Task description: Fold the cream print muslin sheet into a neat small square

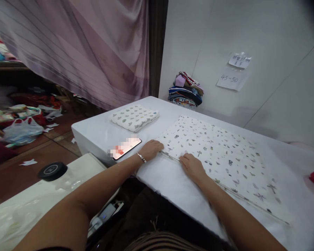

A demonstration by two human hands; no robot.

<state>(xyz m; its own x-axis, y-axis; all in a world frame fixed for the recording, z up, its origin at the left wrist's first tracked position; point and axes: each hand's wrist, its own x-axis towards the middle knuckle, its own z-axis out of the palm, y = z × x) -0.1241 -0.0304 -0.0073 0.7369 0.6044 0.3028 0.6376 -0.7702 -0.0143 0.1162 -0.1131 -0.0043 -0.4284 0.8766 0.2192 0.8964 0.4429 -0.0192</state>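
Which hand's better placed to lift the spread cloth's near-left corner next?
Left, likely: the left hand is at that corner of the cloth; the right hand touches the near edge farther right.

White table [94, 130] with large printed cloth [222, 157], smaller folded cloth [134, 118], phone [127, 149].
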